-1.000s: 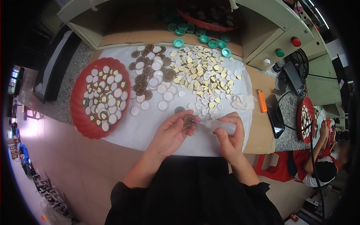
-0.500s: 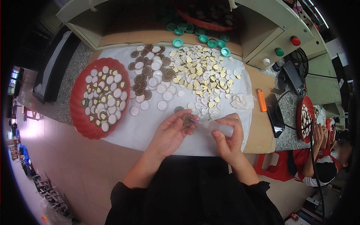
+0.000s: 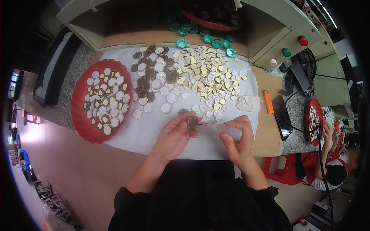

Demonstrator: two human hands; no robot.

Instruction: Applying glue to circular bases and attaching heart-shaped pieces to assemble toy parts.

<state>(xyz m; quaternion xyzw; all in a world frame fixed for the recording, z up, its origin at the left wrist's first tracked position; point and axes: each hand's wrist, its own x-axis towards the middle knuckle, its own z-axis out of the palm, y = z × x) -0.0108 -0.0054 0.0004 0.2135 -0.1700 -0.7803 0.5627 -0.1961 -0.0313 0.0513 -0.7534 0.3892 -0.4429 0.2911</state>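
Between the fingertips of my left hand [image 3: 173,134] is a brown round disc [image 3: 192,123] with a scalloped edge. My right hand [image 3: 239,140] grips a translucent squeeze bottle [image 3: 228,131], tilted so its thin purplish tip sits close to the disc's right edge; I cannot tell whether it touches. Beyond the hands, brown and white scalloped discs [image 3: 166,108] lie in a heap on white paper [image 3: 154,133]. To their right spreads a pile of small gold and white pieces [image 3: 210,73]. A dark greenish disc [image 3: 183,111] lies just beyond my left fingers.
A red scalloped tray [image 3: 79,123] of discs stands at the left. Green cups [image 3: 181,43] sit at the back. On the right are a crumpled white cloth [image 3: 248,103], an orange lighter-like object [image 3: 268,102], a phone-like black device [image 3: 283,123] and a co-worker [image 3: 335,171] beside another red tray.
The bottle and my right hand have shifted slightly right, drawing the tip back toward the disc's edge. My left hand stays nearly still. The co-worker's head and hands have moved.
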